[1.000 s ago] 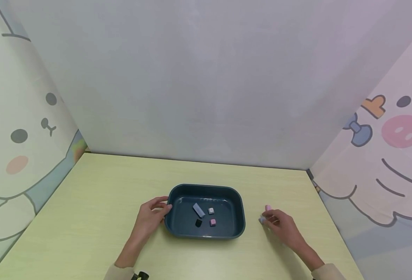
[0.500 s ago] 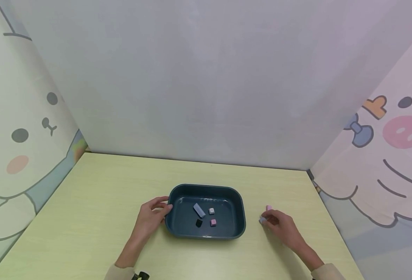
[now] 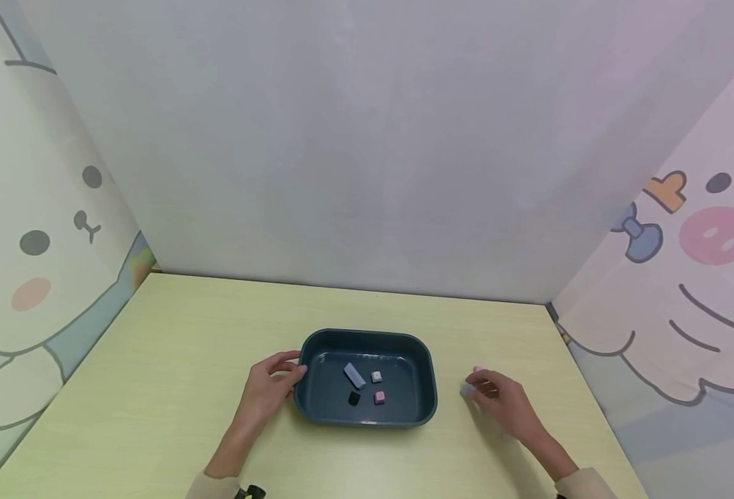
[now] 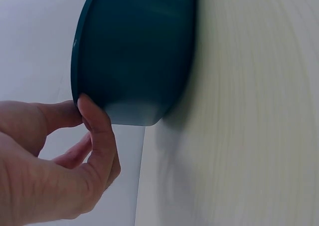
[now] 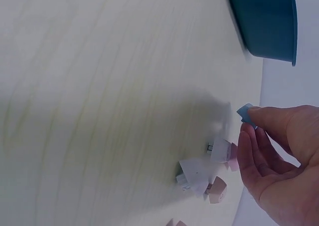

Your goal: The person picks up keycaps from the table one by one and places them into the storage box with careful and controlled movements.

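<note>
A dark teal plastic bin [image 3: 365, 421] stands on the table. At its left end my left hand [image 3: 269, 388] pinches the rim, as the left wrist view also shows. Several keycaps lie inside: a long blue-grey one [image 3: 354, 375], a white one [image 3: 376, 376], a black one [image 3: 354, 398] and a pink one [image 3: 379, 397]. To the right of the bin my right hand [image 3: 505, 402] holds a light blue keycap [image 5: 245, 113] between thumb and fingertips, just above the table. Below that hand, white keycaps [image 5: 197, 172] and a pinkish one [image 5: 217, 190] lie loose on the table.
The pale wood table [image 3: 217, 333] meets a plain grey backdrop [image 3: 342, 152] at its far edge. Side panels with cartoon prints [image 3: 716, 235] border it left and right. Another pink keycap [image 3: 477, 369] shows just behind the right fingers.
My right hand has risen very slightly with the light blue keycap. The pink keycap behind it is now more covered by the fingers. My left hand and the bin stay put.
</note>
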`<state>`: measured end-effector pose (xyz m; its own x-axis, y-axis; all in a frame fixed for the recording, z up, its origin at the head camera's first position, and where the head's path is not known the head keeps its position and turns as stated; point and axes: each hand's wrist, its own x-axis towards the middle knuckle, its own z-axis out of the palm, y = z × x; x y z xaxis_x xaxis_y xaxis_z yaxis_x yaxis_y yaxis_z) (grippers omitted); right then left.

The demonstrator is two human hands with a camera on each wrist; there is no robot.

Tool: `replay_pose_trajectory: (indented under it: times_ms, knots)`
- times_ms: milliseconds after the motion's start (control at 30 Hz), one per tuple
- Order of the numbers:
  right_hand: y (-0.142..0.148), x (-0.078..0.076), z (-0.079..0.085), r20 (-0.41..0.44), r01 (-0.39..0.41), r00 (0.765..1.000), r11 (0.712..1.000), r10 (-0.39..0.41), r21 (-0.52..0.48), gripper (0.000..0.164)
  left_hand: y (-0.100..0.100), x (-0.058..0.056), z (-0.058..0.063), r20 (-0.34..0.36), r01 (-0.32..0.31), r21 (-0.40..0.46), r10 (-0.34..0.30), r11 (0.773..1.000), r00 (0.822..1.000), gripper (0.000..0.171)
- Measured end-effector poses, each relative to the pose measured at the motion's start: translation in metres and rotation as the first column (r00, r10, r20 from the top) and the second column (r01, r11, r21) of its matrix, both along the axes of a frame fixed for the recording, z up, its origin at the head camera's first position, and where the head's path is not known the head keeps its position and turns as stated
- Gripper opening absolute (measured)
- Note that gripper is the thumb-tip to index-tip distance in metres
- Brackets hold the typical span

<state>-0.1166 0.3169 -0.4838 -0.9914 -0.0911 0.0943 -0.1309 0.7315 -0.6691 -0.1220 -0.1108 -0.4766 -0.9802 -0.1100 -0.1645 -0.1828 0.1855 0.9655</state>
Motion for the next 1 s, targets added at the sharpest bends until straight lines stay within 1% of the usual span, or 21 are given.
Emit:
replay_pose_trajectory:
  times_ms: [300,567,767,1000]
  knots:
    - [0.002,-0.002,0.002,-0.022,-0.018,1.0,0.999,0.018,-0.026,0.017,0.0,-0.001,-0.001,0.003,-0.003,0.016,0.003,1.0,1.0,0.033]
    - [0.002,-0.004,0.002,-0.064,-0.058,0.996,0.997,0.056,-0.042,0.017,0.0,-0.001,0.0,0.006,-0.002,0.019,0.002,1.0,1.0,0.034]
    - [-0.002,-0.006,0.007,-0.041,-0.061,0.997,0.997,0.058,-0.055,0.017,0.0,-0.001,0.0,0.002,0.0,0.014,0.0,1.0,1.0,0.034]
    - [-0.007,-0.008,0.016,-0.057,-0.059,0.997,0.996,0.055,-0.067,0.017,-0.001,-0.001,0.0,-0.008,0.003,0.017,-0.003,1.0,1.0,0.033]
